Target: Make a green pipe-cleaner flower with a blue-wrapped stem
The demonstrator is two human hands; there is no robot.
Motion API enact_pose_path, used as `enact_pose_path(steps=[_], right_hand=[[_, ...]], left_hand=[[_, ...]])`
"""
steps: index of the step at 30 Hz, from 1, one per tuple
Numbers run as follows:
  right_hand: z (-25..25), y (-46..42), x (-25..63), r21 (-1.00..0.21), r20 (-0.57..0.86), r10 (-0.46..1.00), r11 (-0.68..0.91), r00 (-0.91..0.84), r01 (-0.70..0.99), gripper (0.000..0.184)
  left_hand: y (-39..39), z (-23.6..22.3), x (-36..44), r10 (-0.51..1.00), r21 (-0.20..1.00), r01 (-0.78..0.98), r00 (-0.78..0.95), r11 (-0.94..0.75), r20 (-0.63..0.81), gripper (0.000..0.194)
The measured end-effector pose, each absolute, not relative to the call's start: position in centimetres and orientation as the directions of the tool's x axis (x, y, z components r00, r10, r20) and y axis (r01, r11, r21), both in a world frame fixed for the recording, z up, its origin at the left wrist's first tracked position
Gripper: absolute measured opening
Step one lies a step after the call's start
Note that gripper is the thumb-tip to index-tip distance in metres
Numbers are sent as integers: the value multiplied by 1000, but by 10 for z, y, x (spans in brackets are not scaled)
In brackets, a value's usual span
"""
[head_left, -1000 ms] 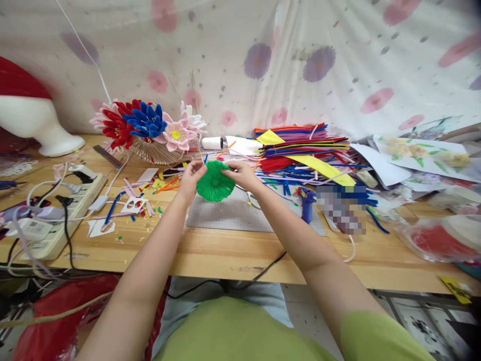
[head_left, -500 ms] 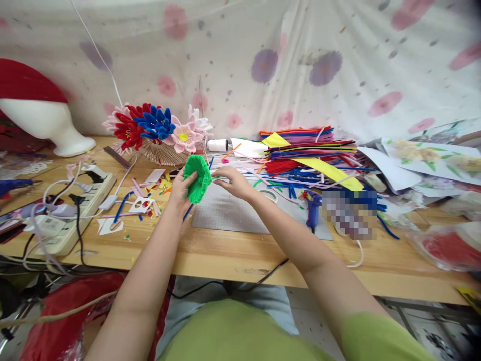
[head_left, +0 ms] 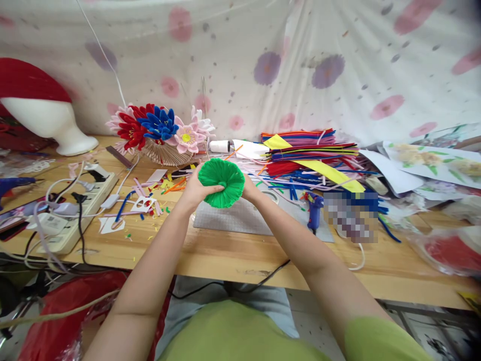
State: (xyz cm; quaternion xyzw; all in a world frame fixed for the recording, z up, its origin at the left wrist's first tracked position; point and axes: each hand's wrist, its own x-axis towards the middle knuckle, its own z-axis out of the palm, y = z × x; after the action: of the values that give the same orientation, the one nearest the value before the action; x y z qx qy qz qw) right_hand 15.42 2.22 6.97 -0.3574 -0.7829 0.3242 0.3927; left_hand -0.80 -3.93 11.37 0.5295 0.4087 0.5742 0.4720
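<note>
A round, ruffled green disc of fuzzy pipe cleaners (head_left: 229, 175) is held up above the table, its gathered centre facing me. My left hand (head_left: 195, 189) grips it from the left, thumb pressed near the centre and the other fingers behind. At the right rim is my right hand (head_left: 250, 189), its fingers hidden behind the disc, so their grip does not show. Beneath lies a grey cutting mat (head_left: 225, 219) with a roll of tape (head_left: 272, 197). A blue glue gun (head_left: 314, 210) stands on the mat's right part.
Bundles of coloured pipe cleaners (head_left: 300, 155) lie at the back. Fuzzy flowers (head_left: 160, 123) stand at back left, near a white mannequin head (head_left: 41, 120). A power strip (head_left: 90, 210) with tangled cords and paper scraps (head_left: 145, 204) occupy the left. Papers (head_left: 432, 155) lie at right.
The green disc has turned from edge-on to face me and shifted right. My left thumb now presses near its centre, and my right hand has moved right, its fingers passing behind the rim.
</note>
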Motion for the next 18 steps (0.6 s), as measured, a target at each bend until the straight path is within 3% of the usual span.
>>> enact_pose_path(steps=[8, 13, 15, 18], right_hand=[[74, 21, 157, -618, 439, 770, 633, -463, 466, 36], [80, 21, 157, -449, 597, 644, 762, -478, 466, 42], [81, 20, 157, -411, 584, 630, 773, -511, 483, 36], [80, 17, 155, -375, 521, 658, 748, -544, 547, 31]], left_hand=[[-37, 113, -2, 987, 988, -4, -46, -153, 153, 74], [-37, 114, -5, 989, 990, -36, 45, -138, 140, 65], [-37, 114, -6, 989, 992, -54, 94, -112, 117, 58], [-38, 113, -5, 993, 994, -12, 35, -112, 113, 54]])
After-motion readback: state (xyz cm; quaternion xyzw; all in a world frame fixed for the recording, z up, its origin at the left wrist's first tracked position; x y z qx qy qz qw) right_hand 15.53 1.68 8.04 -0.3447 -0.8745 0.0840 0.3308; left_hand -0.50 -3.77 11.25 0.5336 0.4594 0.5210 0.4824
